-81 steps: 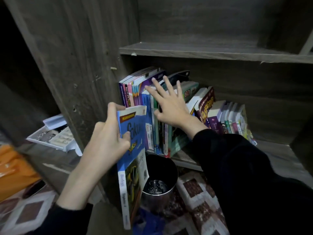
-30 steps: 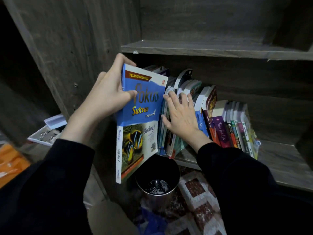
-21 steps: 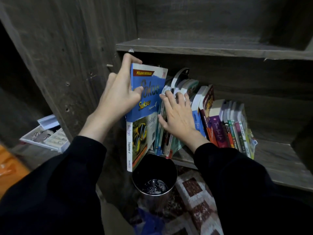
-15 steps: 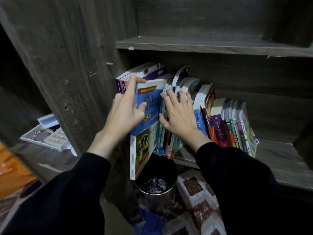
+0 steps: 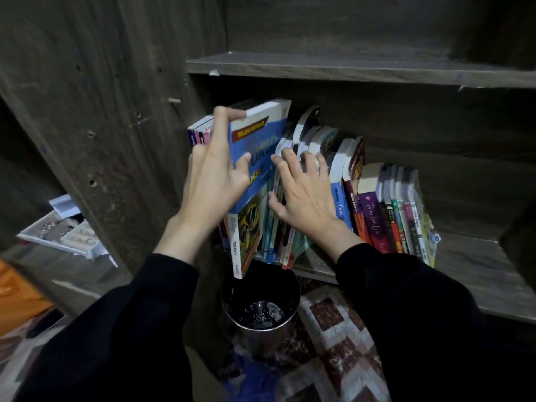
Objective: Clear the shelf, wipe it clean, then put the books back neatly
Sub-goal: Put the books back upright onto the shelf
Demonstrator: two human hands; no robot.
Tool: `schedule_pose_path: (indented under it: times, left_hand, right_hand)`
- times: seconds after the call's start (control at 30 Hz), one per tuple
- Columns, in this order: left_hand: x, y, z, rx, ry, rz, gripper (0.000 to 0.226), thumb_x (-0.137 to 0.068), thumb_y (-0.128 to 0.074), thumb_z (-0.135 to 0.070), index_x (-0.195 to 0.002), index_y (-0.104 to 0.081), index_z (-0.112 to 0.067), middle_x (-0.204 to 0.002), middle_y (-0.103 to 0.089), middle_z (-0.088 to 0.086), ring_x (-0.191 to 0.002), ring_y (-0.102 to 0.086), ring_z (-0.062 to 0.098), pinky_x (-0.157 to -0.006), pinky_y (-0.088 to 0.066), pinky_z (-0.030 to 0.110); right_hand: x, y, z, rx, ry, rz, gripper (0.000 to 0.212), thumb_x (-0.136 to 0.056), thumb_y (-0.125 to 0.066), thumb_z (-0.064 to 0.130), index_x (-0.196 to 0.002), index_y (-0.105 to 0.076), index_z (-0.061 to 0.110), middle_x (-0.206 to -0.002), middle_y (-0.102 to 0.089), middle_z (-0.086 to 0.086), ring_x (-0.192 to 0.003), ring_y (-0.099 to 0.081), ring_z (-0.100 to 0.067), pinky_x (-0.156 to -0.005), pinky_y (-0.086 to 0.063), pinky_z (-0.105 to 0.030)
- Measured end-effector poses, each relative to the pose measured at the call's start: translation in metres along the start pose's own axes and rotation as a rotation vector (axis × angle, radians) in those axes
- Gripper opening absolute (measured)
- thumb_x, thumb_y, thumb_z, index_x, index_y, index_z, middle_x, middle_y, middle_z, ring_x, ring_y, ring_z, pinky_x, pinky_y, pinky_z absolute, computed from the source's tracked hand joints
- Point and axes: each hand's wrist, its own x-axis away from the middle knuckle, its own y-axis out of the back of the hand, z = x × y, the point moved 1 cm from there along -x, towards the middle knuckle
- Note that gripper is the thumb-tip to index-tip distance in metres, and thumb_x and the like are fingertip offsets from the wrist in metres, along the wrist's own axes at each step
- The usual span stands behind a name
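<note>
Head view: left hand (image 5: 213, 184) fingers grip the blue book (image 5: 256, 169), angling it in near the shelf's (image 5: 478, 265) left end, while the open right hand (image 5: 304, 195) braces the leaning books (image 5: 383, 210) aside.

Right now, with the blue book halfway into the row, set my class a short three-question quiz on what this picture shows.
1. True or false: the left hand has a grip on the blue book.
2. What is the right hand doing? A) holding a cloth B) pressing flat against the books already in the row C) resting on the upper shelf
3. Fill in: on the floor, directly below the blue book's lower corner, stands an open metal ____.

Key: 1 true; 2 B; 3 bin.
</note>
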Motion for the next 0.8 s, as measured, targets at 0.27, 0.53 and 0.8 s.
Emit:
schedule_pose_path:
  times: [0.27,0.53,0.8]
  left_hand:
    - [0.032,-0.058,0.039,0.001,0.097,0.058,0.047,-0.090,-0.060,-0.007,-0.132,-0.040,-0.016,-0.053,-0.048,-0.002,-0.040,-0.047,0.013,-0.045,-0.044,0.030]
    - [0.055,-0.070,0.042,-0.051,0.198,0.032,0.070,-0.097,-0.050,-0.012,-0.152,-0.007,-0.015,-0.152,-0.030,0.018,-0.115,-0.055,0.037,-0.090,-0.048,0.048]
    - [0.146,-0.115,0.037,0.104,0.543,0.297,0.090,-0.084,-0.040,0.011,-0.131,0.033,-0.012,-0.145,0.037,0.006,-0.143,0.022,0.025,-0.117,-0.015,0.040]
  right_hand:
    - [0.001,0.004,0.001,0.012,0.015,0.002,0.066,-0.077,-0.061,0.045,-0.130,-0.050,0.008,-0.130,-0.053,-0.012,-0.106,-0.043,-0.033,-0.095,-0.042,-0.054]
    - [-0.002,0.003,0.006,0.028,0.026,0.044,0.067,-0.077,-0.060,0.045,-0.132,-0.049,0.008,-0.132,-0.052,-0.011,-0.107,-0.046,-0.034,-0.095,-0.042,-0.053]
    - [-0.002,0.000,0.004,0.006,0.028,0.024,0.066,-0.079,-0.057,0.045,-0.131,-0.046,0.008,-0.133,-0.051,-0.011,-0.108,-0.042,-0.034,-0.095,-0.041,-0.053]
